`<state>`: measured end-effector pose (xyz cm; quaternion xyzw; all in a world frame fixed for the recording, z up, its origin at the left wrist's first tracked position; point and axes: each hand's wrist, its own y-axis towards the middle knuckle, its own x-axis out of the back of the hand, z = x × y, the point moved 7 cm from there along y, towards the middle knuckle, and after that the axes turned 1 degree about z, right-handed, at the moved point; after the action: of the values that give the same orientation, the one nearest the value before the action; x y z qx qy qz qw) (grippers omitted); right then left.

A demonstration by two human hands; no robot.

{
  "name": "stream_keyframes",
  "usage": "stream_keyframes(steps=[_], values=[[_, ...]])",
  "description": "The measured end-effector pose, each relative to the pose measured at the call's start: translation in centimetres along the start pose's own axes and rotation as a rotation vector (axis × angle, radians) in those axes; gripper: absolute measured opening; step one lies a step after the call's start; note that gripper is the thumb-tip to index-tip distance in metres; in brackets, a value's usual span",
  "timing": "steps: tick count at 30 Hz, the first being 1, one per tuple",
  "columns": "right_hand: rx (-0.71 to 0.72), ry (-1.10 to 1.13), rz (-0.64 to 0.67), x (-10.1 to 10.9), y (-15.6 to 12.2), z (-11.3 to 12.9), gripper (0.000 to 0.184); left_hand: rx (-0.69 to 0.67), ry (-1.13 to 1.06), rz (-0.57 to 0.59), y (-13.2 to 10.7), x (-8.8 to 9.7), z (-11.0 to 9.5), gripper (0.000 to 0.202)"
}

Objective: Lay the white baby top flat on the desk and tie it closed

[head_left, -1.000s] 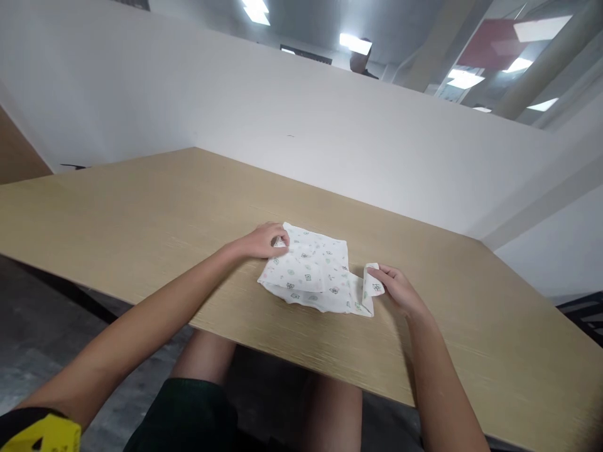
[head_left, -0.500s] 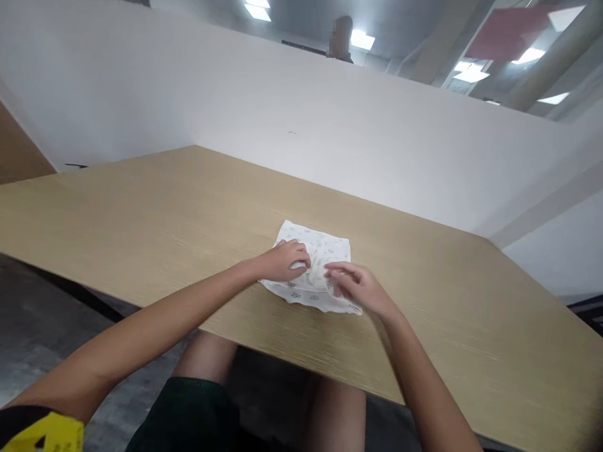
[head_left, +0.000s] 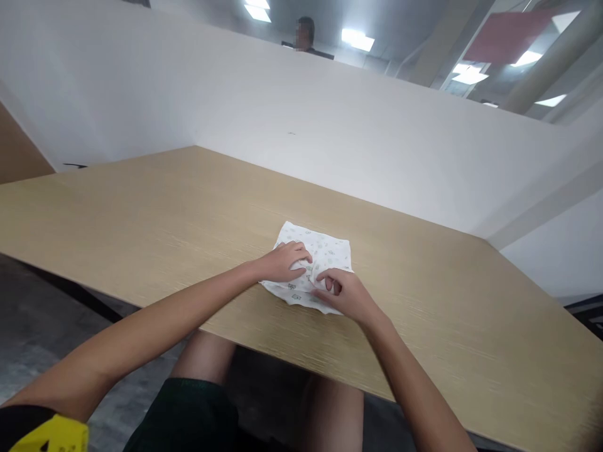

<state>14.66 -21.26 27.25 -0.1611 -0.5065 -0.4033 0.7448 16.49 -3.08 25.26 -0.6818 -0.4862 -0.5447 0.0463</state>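
A white cloth point(head_left: 325, 243) with a small printed pattern lies on the table, its near edge wavy and its middle bunched into a fold. My left hand point(head_left: 285, 260) rests on the cloth's left part, fingers bent and thumb below them, closed around some of the bunched fabric. On the right side, my right hand point(head_left: 343, 290) is curled over the cloth, thumb and fingers closing on the fold. The fabric beneath both palms is hidden.
The light wooden table point(head_left: 188, 207) runs back to a white partition point(head_left: 292, 107). Beyond the partition a person's head point(head_left: 305, 34) shows. My legs are under the table's near edge.
My right hand has moved left and slightly down onto the cloth, its fingers curling in. My left hand stays almost in place. The person beyond the partition has shifted left.
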Motion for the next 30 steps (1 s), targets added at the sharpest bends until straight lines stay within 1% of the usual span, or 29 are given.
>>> stream_keyframes(steps=[3,5,7,9,11,14,16,18,21,22,23,25,27,28,30], values=[[0.044,-0.087,-0.067,-0.2,0.4,1.0,0.02,0.009,0.0,0.021,0.1,-0.2,0.1,0.03],[0.103,-0.065,-0.118,0.0,0.6,1.8,0.013,0.007,-0.012,0.021,0.2,-0.2,0.2,0.029],[0.161,-0.001,-0.172,0.5,0.7,2.4,0.015,0.003,-0.02,0.012,0.3,-0.1,0.2,0.028],[0.175,0.037,-0.211,0.9,0.7,2.7,0.016,0.002,-0.022,0.007,0.3,-0.1,0.3,0.028],[0.143,-0.006,-0.228,0.8,0.7,2.5,0.016,0.0,-0.022,0.007,0.3,-0.1,0.3,0.028],[0.091,-0.132,-0.225,0.1,0.8,1.9,0.018,-0.001,-0.015,0.006,0.3,-0.1,0.2,0.027],[0.095,-0.178,-0.221,-0.3,0.9,1.8,0.014,0.005,-0.008,0.006,0.3,-0.1,0.2,0.027],[0.136,-0.167,-0.26,-0.1,1.0,2.2,0.012,0.004,-0.005,-0.002,0.3,-0.1,0.2,0.027],[0.233,-0.07,-0.384,1.1,0.7,3.2,0.016,-0.011,0.005,-0.017,0.4,0.0,0.2,0.026],[0.265,-0.039,-0.395,1.3,0.6,3.5,0.017,-0.016,0.011,-0.02,0.4,0.1,0.2,0.026],[0.294,-0.025,-0.367,1.2,0.6,3.8,0.017,-0.021,0.013,-0.023,0.4,0.1,0.2,0.025],[0.343,-0.037,-0.235,0.2,0.6,4.0,0.017,-0.028,0.004,-0.036,0.4,0.3,0.2,0.026],[0.363,-0.044,-0.112,-0.9,0.5,4.0,0.022,-0.015,-0.011,-0.065,0.4,0.5,0.4,0.028],[0.36,-0.033,-0.079,-1.2,0.5,3.9,0.025,0.004,-0.012,-0.085,0.4,0.7,0.6,0.029],[0.333,0.021,-0.056,-1.0,0.5,3.6,0.027,0.055,0.003,-0.141,0.3,1.2,1.2,0.03]])
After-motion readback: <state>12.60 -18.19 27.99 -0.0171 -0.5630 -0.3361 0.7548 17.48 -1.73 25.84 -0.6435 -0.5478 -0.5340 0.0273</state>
